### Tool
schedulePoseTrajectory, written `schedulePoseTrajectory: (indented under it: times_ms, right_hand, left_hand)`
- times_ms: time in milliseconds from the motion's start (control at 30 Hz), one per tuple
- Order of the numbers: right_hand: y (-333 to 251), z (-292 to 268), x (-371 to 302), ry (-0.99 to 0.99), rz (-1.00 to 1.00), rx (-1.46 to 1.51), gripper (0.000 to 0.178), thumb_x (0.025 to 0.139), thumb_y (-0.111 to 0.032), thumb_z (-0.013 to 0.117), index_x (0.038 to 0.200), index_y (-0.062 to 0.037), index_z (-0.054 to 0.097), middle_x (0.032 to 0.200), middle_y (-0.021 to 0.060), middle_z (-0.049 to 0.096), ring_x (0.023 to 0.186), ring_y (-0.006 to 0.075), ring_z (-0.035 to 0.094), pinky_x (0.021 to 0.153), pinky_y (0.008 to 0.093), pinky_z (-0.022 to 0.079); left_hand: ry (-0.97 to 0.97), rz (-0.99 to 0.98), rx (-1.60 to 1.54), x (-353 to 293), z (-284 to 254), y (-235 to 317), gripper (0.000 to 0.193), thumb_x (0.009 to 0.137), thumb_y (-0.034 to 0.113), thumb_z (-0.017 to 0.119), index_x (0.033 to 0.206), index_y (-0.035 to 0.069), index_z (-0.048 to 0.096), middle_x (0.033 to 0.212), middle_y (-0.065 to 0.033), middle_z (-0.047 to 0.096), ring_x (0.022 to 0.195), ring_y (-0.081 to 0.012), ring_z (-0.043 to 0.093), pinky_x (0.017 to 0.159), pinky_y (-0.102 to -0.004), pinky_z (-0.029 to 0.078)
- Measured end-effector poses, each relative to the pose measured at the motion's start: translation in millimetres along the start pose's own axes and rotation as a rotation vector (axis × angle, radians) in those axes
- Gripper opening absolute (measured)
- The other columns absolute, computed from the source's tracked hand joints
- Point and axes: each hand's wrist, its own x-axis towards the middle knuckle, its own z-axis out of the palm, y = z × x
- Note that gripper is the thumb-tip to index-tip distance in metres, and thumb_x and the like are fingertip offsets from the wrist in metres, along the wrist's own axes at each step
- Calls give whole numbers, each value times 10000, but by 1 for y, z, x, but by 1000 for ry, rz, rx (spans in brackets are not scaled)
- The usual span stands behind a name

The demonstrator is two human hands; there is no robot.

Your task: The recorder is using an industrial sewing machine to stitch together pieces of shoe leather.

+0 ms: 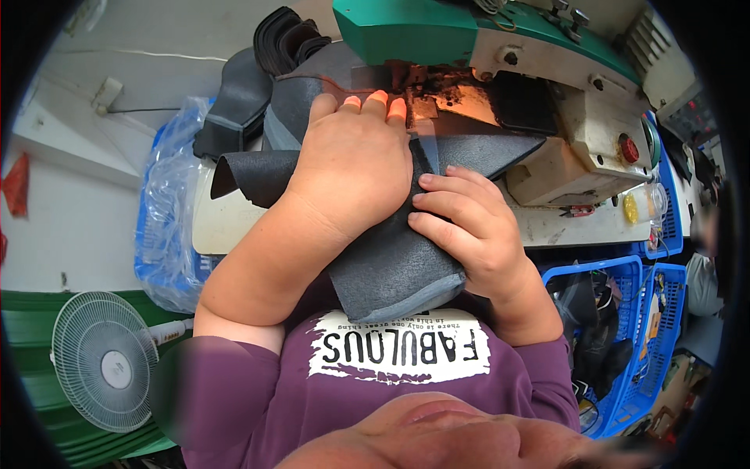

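Observation:
A dark grey leather-like piece [394,262] lies under both my hands at the sewing machine [547,47], its lower end hanging over the table edge towards me. My left hand [355,156] rests flat on it, fingers stretched towards the machine's lit needle area, fingertips glowing orange. Beside it, my right hand [476,227] has its fingers bent over the piece's right side; its thumb is hidden. A flap of the same material [488,152] spreads right, behind the right hand's fingers. Another curled end [254,176] sticks out left of my left wrist.
Stacked dark pieces [289,39] and a folded one [238,98] sit at the back left. A blue basket with clear plastic [168,211] stands left, above a white fan [109,359]. Blue crates [609,344] with dark items stand at right. A yellow spool [633,207] is near the machine.

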Motion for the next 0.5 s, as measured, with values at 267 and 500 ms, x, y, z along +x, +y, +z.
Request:
schedulePoseTrajectory:
  times_ms: [267,500]
  right_hand:
    - [11,-16,-14,87,-119,95,201,775,-95,686,963,-27,712,958,107,705,936,288,709,894,456,576]
    - [36,-35,-23,128,-109,111,186,802,-119,682,962,-37,729,990,100,748,918,283,683,868,432,544]
  left_hand:
    - [34,43,-42,7,3,8,229,918,159,608,1037,-12,704,1000,-176,672,834,-336,695,727,-443,541]
    - [124,39,-127,21,6,12,176,823,113,639,909,-38,667,899,-206,643,787,-322,690,704,-351,599]
